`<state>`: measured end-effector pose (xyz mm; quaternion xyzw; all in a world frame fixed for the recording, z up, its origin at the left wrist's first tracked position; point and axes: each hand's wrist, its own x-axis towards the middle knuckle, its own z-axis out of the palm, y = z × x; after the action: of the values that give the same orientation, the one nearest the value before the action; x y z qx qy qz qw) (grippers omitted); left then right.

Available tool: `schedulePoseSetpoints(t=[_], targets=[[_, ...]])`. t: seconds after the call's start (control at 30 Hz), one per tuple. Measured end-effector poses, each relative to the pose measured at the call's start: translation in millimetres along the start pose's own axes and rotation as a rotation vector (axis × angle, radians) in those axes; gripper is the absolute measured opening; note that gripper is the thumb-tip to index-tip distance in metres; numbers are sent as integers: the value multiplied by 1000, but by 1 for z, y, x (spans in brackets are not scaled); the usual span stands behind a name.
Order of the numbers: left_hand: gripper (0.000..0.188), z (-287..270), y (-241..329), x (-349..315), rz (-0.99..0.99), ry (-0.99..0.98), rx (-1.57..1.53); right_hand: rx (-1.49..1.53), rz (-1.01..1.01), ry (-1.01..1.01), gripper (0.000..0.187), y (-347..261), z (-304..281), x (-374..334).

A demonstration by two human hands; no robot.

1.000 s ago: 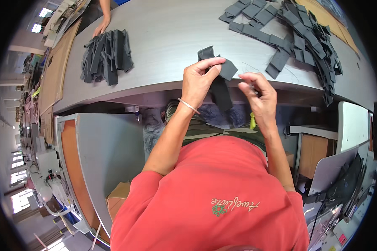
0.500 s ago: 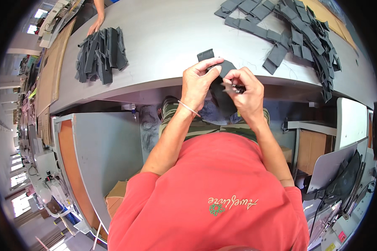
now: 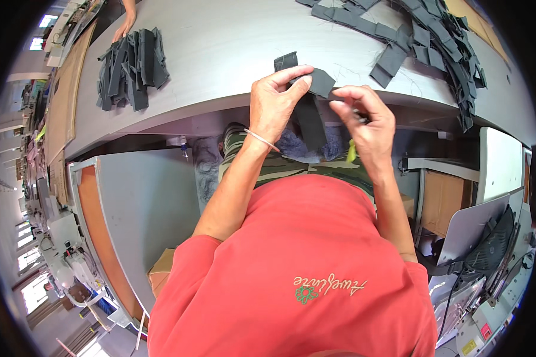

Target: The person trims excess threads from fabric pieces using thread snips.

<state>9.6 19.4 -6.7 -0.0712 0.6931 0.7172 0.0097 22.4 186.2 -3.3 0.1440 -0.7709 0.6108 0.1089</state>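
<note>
My left hand (image 3: 271, 107) pinches a dark grey fabric strip (image 3: 322, 83) between thumb and fingers, above the table's near edge. The strip is folded, with one end sticking up beyond my fingers and a longer tail hanging toward my lap. Just right of it, apart from the cloth, my right hand (image 3: 373, 128) is closed around a small dark tool (image 3: 360, 116), seemingly thread snips. Most of that tool is hidden in the palm. Below this hand a yellow tab (image 3: 351, 151) shows; whether it is attached to the tool I cannot tell.
A bundle of grey strips (image 3: 134, 68) lies on the left of the pale table (image 3: 220, 56), with another person's hand (image 3: 125, 27) at its far side. At right, a tangled heap of linked grey pieces (image 3: 438, 47) hangs over the edge. A grey cabinet panel (image 3: 149, 196) stands at lower left.
My right hand has drawn away from the fabric, to the right, with the dark tool. My left hand still pinches the strip. The whole view has shifted slightly.
</note>
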Motion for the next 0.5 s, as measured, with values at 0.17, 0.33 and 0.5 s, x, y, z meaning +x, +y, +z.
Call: schedulePoseSetpoints(t=[0.17, 0.33, 0.5], targets=[[23, -1, -10, 0, 8, -10, 82, -277, -198, 28, 27, 11, 18, -2], [23, 0, -26, 1, 101, 44, 70, -470, -387, -1, 31, 25, 17, 0], [25, -2, -29, 1, 38, 19, 136, -93, -106, -3, 16, 24, 19, 2]])
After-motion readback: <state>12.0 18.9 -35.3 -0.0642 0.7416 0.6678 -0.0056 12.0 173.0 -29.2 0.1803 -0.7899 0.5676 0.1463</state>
